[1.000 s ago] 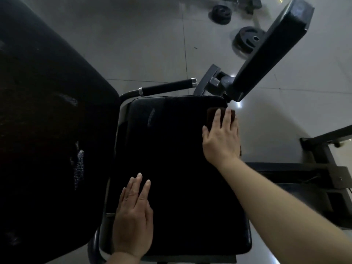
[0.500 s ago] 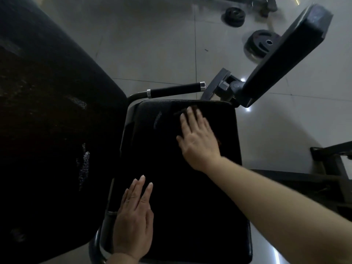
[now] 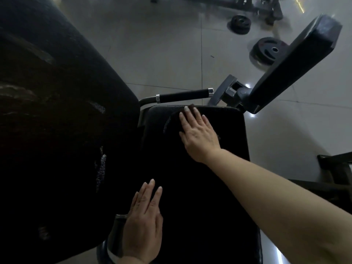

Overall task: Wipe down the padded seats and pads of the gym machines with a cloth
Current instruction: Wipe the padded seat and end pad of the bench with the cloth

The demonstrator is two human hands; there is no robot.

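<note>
A black padded seat [image 3: 209, 197] fills the middle of the view. My right hand [image 3: 198, 133] lies flat near the seat's far edge, pressing a dark brown cloth [image 3: 191, 107] onto the padding; only a corner of the cloth shows past my fingertips. My left hand [image 3: 143, 223] rests palm down on the seat's near left edge, fingers together, holding nothing. A large worn black back pad [image 3: 57, 121] stands to the left. A tilted black pad [image 3: 297, 63] rises at the far right.
A black-gripped handle bar [image 3: 183, 96] crosses just beyond the seat. Two weight plates [image 3: 268, 50] lie on the grey tiled floor behind. Dark machine frames stand at the top [image 3: 255, 6] and at the right edge [image 3: 337, 168].
My right hand has slid the cloth leftwards along the seat's far edge, from the far right corner towards the middle. My left hand has stayed in place.
</note>
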